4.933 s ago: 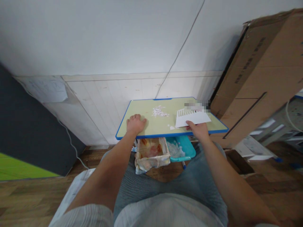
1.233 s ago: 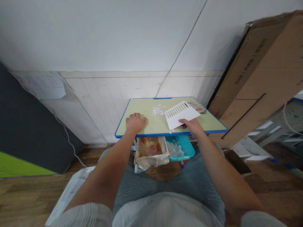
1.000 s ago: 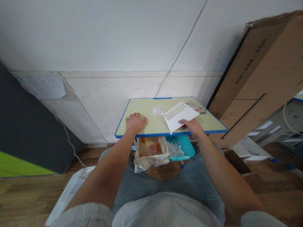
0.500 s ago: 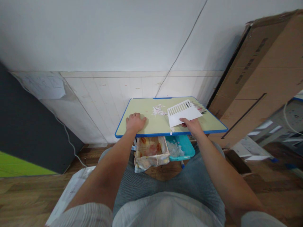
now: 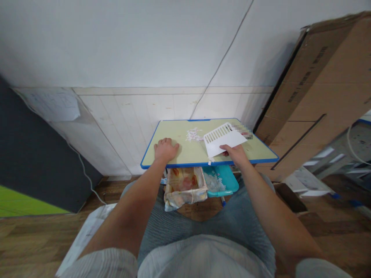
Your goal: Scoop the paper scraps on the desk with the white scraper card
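Note:
My right hand grips a white slotted sheet by its near edge, thumb on top and fingers beneath. A row of long slots runs along the sheet's far side. My left hand rests on the left part of the small table, fingers a little apart and holding nothing. Between the hands, further back, lies a scatter of small white pieces, close to the sheet's left edge. One small white scrap sits at the table's front edge. A pixelated patch hides something behind the sheet.
Below the table's front edge hang a cloth-lined basket and a turquoise bin with whitish bits inside. Tall cardboard boxes lean at the right. A wall with a cable stands behind the table.
The slotted sheet has shifted and tilted slightly toward the left and front in my right hand. My left hand has stayed in place.

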